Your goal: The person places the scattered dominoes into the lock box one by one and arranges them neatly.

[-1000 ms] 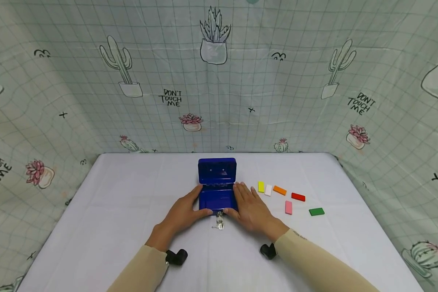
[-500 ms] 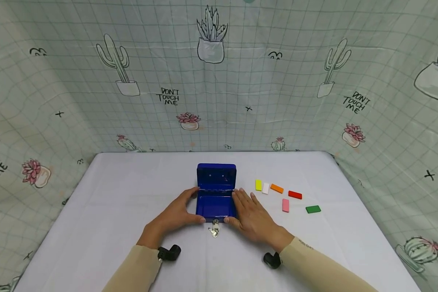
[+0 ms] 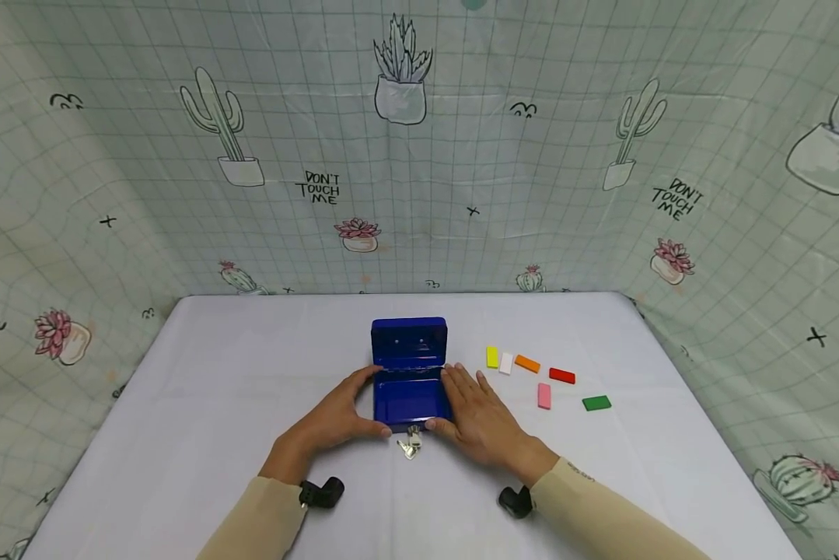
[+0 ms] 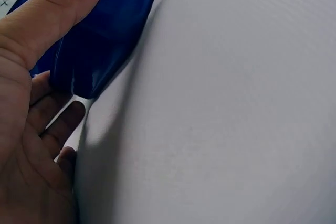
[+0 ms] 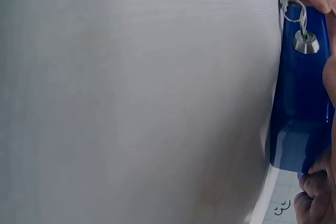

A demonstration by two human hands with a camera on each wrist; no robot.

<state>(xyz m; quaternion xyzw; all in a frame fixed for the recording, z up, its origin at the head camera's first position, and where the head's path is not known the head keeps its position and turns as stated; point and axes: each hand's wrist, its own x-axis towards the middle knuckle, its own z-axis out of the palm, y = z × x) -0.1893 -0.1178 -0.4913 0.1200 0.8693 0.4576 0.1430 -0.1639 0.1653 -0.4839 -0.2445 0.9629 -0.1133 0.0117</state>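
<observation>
A small blue cash box [image 3: 410, 400] stands on the table with its lid [image 3: 409, 342] raised at the back; no contents show inside. Keys on a ring [image 3: 410, 446] hang from the lock [image 5: 305, 43] at its front. My left hand [image 3: 331, 420] holds the box's left side, thumb at the front corner and fingers toward the back. Along the right side my right hand [image 3: 485, 420] grips it, fingers extended backward and thumb at the front. In the left wrist view, the thumb covers part of the blue wall [image 4: 100, 40].
Right of the box lie flat coloured blocks: yellow [image 3: 492, 357], white [image 3: 506, 363], orange [image 3: 527, 364], red [image 3: 562, 376], pink [image 3: 544, 396] and green [image 3: 596, 403]. A cactus-print cloth [image 3: 426, 155] hangs behind the white-covered table [image 3: 251, 350].
Both hands have drawn the box toward the person, mostly in the first half second. The keys now hang a little farther left of the lock. The blocks have stayed in place.
</observation>
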